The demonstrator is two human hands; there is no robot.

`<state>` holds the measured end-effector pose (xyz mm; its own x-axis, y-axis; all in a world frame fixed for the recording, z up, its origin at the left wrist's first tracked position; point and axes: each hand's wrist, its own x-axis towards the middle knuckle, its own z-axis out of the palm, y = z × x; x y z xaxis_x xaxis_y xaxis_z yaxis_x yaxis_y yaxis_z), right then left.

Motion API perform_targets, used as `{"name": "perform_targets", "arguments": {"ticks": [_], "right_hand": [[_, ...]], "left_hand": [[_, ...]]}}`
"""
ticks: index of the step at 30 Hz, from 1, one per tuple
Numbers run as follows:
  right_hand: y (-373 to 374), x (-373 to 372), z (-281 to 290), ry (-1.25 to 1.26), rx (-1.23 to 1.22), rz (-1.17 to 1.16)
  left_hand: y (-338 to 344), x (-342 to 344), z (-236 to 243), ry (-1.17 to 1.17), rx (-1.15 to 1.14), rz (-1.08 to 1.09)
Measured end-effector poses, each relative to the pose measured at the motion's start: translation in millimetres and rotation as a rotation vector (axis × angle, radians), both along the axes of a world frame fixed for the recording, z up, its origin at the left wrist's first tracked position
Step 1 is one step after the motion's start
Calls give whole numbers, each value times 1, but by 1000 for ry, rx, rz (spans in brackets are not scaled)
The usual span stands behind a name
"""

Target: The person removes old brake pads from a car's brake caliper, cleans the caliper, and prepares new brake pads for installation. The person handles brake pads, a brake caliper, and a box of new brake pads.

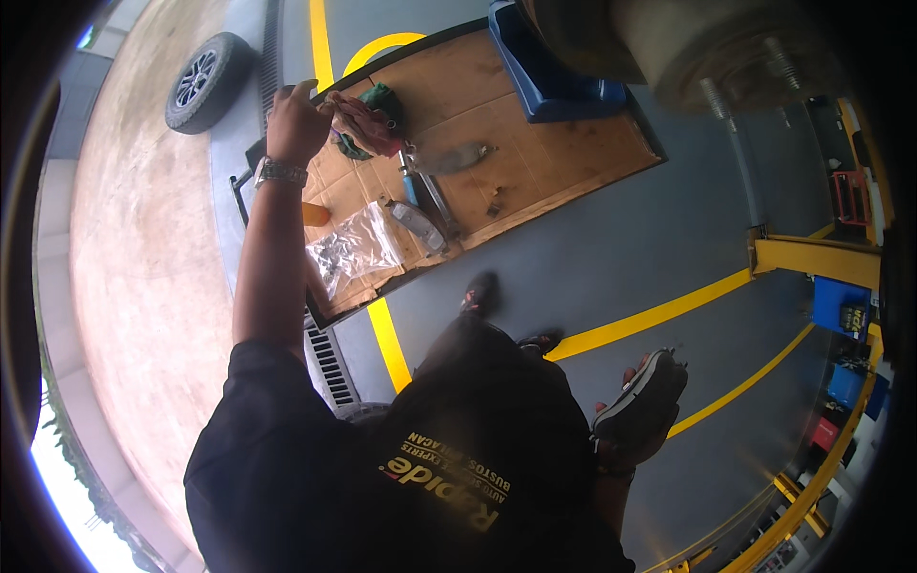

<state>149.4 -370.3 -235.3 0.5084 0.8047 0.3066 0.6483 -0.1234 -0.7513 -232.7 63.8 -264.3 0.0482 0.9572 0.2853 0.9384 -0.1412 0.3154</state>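
My left hand (298, 122), with a metal watch on its wrist, reaches out over a cardboard sheet (544, 143) on the floor and grips the edge of a red rag (368, 122) that lies beside a green cloth (382, 95). My right hand (630, 430) hangs low at my right side and holds a dark brake pad (648, 390), friction face up. Another brake pad (457, 158) lies on the cardboard, apart from both hands.
A clear plastic bag of small parts (353, 250), hand tools (425, 196) and a blue tray (549, 81) lie on the cardboard. A bare wheel hub with studs (712, 53) hangs top right. A loose tyre (205, 81), a drain grate (330, 361) and yellow floor lines (650, 320) surround it.
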Motion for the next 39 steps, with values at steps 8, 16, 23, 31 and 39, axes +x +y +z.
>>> {"name": "perform_targets", "arguments": {"ticks": [8, 16, 23, 31, 39], "right_hand": [[-9, 4, 5, -453, -216, 65], [-3, -5, 13, -629, -279, 82], [-2, -8, 9, -383, -227, 114], [-16, -6, -4, 152, -212, 88], [-16, 3, -11, 308, -174, 211]], "left_hand": [[-45, 13, -35, -6, -120, -186], [-108, 39, -70, 179, -425, -626], [-132, 41, -115, 413, -208, -889], [-73, 70, -65, 70, -427, -722], [-39, 103, -104, 6, -307, -608]]}}
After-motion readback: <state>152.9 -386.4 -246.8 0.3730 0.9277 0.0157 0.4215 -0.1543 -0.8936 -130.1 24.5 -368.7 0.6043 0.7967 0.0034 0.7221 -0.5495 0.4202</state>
